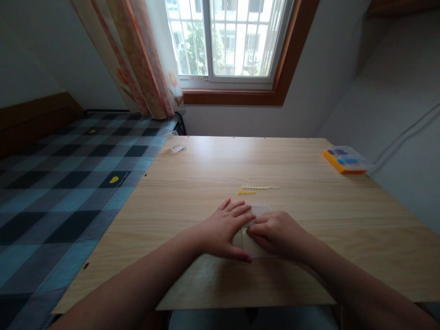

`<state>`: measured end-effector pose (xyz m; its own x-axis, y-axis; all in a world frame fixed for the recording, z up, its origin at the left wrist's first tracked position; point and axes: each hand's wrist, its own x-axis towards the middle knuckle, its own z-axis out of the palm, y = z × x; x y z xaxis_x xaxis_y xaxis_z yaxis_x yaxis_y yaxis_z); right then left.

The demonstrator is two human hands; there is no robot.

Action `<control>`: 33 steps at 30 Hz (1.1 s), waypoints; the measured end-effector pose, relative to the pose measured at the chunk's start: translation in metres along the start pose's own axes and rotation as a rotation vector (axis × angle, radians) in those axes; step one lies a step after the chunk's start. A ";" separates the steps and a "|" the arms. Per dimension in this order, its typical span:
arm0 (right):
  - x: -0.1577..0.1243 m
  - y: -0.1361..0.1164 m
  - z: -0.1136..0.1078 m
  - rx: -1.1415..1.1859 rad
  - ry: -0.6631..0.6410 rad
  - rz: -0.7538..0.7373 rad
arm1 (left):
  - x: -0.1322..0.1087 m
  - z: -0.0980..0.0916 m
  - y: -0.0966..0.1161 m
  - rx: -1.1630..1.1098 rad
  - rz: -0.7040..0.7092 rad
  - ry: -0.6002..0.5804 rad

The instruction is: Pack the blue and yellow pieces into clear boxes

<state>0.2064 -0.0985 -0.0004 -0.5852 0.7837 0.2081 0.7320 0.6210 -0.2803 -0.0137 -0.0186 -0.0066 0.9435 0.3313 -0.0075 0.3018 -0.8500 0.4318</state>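
At the near part of a wooden counter, working with both bare hands close together over a clear box. Holding the left hand palm down, fingers spread apart, over the left side of the box. Curling in the fingers of the right hand, tips bunched just beside the left; impossible to tell whether pinched on anything. Just beyond, lined up on the counter, a short yellow row of small pieces and, behind it, a longer pale row. Farther off at right, an orange case with a clear lid. By the far left corner, a second clear box. Along the left, a checked bed; beyond, a patterned curtain and a barred window.
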 end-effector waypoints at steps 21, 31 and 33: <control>0.000 -0.001 0.003 -0.020 0.024 -0.009 | -0.001 0.001 -0.001 -0.003 -0.003 0.004; 0.000 -0.004 0.006 -0.105 0.021 0.006 | -0.001 0.002 -0.001 -0.005 0.001 0.011; 0.000 -0.004 0.006 -0.109 0.027 -0.001 | -0.001 0.002 0.000 -0.009 0.001 0.010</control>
<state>0.2015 -0.1015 -0.0048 -0.5773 0.7823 0.2341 0.7660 0.6181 -0.1766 -0.0148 -0.0197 -0.0080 0.9422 0.3351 0.0023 0.3000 -0.8464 0.4400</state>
